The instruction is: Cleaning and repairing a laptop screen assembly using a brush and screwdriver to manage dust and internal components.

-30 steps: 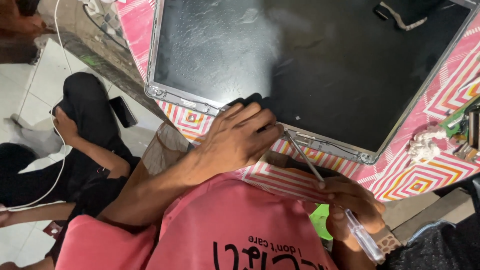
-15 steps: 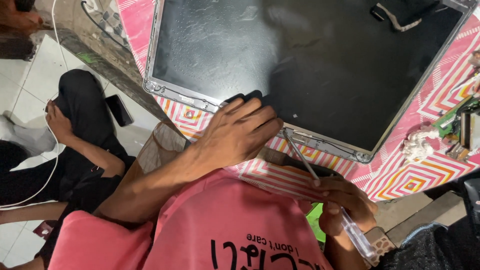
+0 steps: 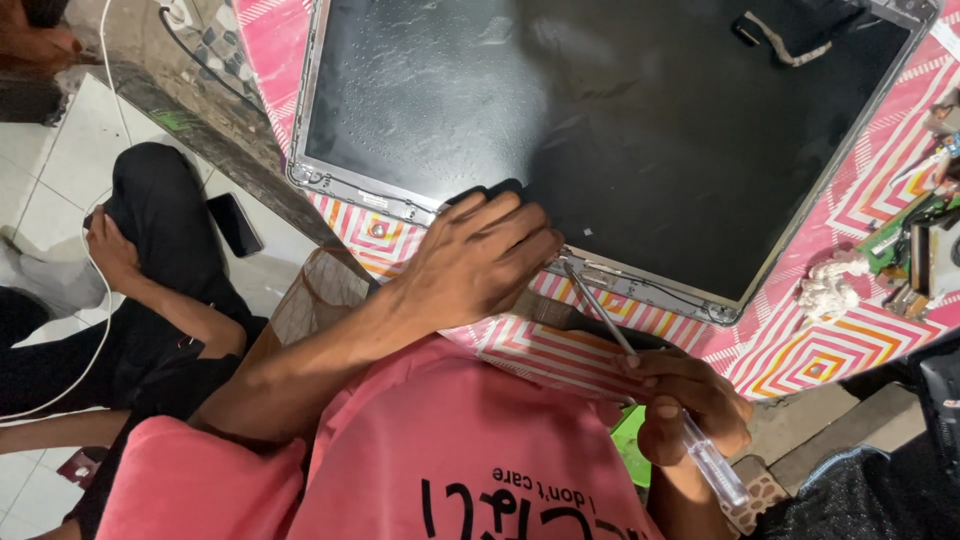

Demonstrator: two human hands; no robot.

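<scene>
Looking down from the head camera, the person had a big flat display panel lying face-down or face-up (couldn't really tell) on the worktop, which was covered in a pink, orange and white zigzag cloth. The panel took up most of the worktop and its near edge ran right along the worktop's front edge.

The left hand was pressed flat on the panel's near edge, fingers spread over the black surface, so that grip was open and just pinning the thing down, not wrapped round anything. The right hand was down by the front edge of the worktop with a closed grip on a screwdriver with a clear handle, and the shaft angled up so the tip sat at the metal frame strip on the panel's near edge, just beside the left fingers.

As for progress, my guess was early to middle: the silver frame was all in place around the panel, nothing looked lifted or separated, and I couldn't spot any loose screws lying about. A loose flat cable sat on the far corner.

Off at the worktop's right edge there was a green circuit board and a wad of white cloth. Another person sat on the tiled floor to the left, a dark phone next to them.
</scene>
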